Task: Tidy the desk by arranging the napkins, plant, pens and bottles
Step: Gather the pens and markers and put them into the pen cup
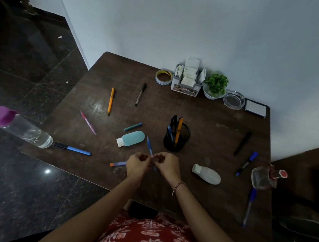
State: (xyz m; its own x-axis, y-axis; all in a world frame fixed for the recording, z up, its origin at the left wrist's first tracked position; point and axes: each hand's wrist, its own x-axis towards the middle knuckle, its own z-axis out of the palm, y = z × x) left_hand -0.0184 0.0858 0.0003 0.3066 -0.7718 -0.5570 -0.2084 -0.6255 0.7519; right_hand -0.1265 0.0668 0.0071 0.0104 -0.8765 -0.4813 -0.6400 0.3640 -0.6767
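Over desk (214, 110), left hand (138, 164), right hand (167, 165) pinch pen (149, 146).

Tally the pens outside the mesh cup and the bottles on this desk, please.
Pens lying loose on the desk: 9
Blue pen held between left hand and right hand: 1
Bottles: 4
Total: 14

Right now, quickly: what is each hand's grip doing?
Left hand: grip closed, pinches the blue pen.
Right hand: grip closed, pinches the same blue pen.
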